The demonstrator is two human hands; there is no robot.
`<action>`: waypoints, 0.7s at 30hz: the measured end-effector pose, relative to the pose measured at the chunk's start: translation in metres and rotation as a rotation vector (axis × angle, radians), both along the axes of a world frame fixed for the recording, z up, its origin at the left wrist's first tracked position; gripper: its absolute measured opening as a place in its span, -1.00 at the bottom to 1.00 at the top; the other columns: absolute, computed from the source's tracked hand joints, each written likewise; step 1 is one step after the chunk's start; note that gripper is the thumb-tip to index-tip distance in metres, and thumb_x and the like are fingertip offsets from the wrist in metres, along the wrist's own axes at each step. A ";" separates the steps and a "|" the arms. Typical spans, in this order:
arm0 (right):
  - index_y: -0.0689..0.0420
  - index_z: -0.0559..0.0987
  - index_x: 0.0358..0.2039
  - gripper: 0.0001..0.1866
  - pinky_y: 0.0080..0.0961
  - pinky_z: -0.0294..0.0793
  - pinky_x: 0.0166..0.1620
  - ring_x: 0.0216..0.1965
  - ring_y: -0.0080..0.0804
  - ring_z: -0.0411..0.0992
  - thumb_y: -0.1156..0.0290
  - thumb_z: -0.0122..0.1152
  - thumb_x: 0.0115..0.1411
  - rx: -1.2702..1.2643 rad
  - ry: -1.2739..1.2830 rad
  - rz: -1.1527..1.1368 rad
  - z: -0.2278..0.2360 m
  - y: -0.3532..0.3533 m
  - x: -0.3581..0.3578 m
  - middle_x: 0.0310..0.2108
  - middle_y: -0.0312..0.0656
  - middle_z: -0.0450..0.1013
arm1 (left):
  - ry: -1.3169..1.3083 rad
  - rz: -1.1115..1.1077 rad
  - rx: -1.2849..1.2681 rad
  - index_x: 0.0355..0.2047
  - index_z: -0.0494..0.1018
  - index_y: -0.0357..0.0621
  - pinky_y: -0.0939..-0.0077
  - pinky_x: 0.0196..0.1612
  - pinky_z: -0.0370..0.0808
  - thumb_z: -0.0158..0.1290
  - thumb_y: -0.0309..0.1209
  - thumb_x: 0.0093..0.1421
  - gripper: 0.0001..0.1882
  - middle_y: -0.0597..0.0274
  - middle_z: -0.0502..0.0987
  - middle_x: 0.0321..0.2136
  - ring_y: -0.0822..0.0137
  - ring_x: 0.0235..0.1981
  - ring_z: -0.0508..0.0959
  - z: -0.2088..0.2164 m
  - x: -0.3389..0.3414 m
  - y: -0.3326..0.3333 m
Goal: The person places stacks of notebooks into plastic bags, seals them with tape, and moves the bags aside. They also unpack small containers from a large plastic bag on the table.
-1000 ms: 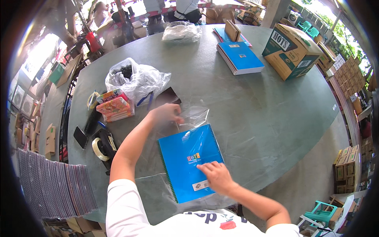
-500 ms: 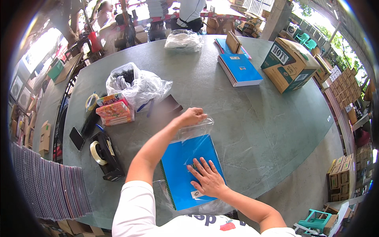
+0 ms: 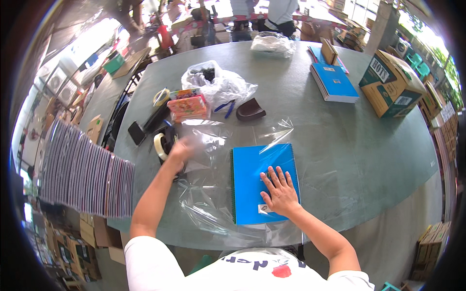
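A blue spiral notebook (image 3: 247, 179) lies under or on a sheet of clear plastic film (image 3: 206, 196) spread on the table; I cannot tell which layer is on top. My right hand (image 3: 280, 191) rests on the notebook, fingers spread and flat. Out to the left, my left hand (image 3: 182, 149) is at the film's edge, beside a black tape dispenser (image 3: 168, 133) with a pale tape roll (image 3: 160, 145). Motion smears its fingers, so whether it holds the film is unclear. Beyond the film are blue-handled pliers (image 3: 225, 107) and a dark brown curved piece (image 3: 251, 110).
A tall stack of notebooks (image 3: 87, 169) leans at the left edge. Farther off are colourful packs (image 3: 188, 107), a plastic bag (image 3: 233, 87), a phone (image 3: 136, 133), stacked blue notebooks (image 3: 335, 82), a cardboard box (image 3: 391, 87) and crumpled plastic (image 3: 273, 44). People stand beyond the grey table (image 3: 349, 160).
My left hand has swept from above the notebook to the left, and the film now lies spread out on that side. The right hand stays flat on the notebook. The view has shifted.
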State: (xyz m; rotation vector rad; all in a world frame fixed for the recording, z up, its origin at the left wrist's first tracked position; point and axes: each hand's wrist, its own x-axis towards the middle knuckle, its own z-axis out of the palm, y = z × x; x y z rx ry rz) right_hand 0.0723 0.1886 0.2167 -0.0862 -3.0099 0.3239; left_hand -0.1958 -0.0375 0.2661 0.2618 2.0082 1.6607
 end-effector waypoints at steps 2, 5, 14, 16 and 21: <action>-0.07 0.09 0.25 -0.39 -0.06 -0.32 0.28 0.32 -0.07 -0.21 0.01 -0.23 0.21 -0.006 -0.011 0.032 0.003 -0.004 -0.002 0.29 -0.08 -0.08 | -0.046 -0.041 -0.148 -0.42 0.46 -0.17 0.68 -0.51 0.29 0.17 -0.41 0.06 -0.86 0.43 0.45 -0.57 0.60 -0.59 0.37 -0.005 0.020 -0.022; -0.06 0.11 0.24 -0.38 -0.06 -0.29 0.27 0.31 -0.07 -0.19 -0.01 -0.21 0.20 -0.008 -0.010 0.055 0.002 -0.005 -0.005 0.28 -0.08 -0.06 | 0.008 0.173 0.025 -0.33 0.47 -0.23 0.65 -0.47 0.39 0.20 -0.41 0.01 -0.77 0.34 0.51 -0.55 0.52 -0.51 0.49 -0.002 0.030 -0.033; -0.06 0.27 0.15 -0.40 -0.06 -0.11 0.20 0.22 -0.02 -0.02 -0.05 -0.05 0.13 -0.019 -0.058 0.110 0.009 0.008 -0.012 0.21 -0.03 0.07 | 0.235 0.028 -0.283 -0.21 0.43 -0.25 0.59 -0.53 0.40 0.20 -0.34 0.02 -0.65 0.28 0.51 -0.53 0.47 -0.56 0.49 0.028 0.080 -0.054; -0.08 0.30 0.13 -0.38 -0.09 -0.04 0.17 0.19 -0.03 0.03 -0.07 0.04 0.09 -0.016 -0.024 0.130 0.013 0.011 -0.014 0.17 -0.06 0.12 | -0.026 -0.095 -0.230 -0.24 0.44 -0.25 0.59 -0.55 0.38 0.18 -0.35 0.03 -0.69 0.29 0.49 -0.56 0.47 -0.57 0.48 0.011 0.098 -0.081; -0.18 0.31 0.12 -0.29 -0.11 -0.03 0.17 0.18 -0.06 0.03 -0.15 0.17 -0.04 -0.104 -0.140 0.235 0.024 0.033 -0.030 0.13 -0.12 0.16 | -0.404 -0.153 -0.289 -0.39 0.45 -0.21 0.59 -0.61 0.32 0.09 -0.35 0.11 -0.83 0.31 0.45 -0.60 0.49 -0.60 0.43 0.018 0.131 -0.112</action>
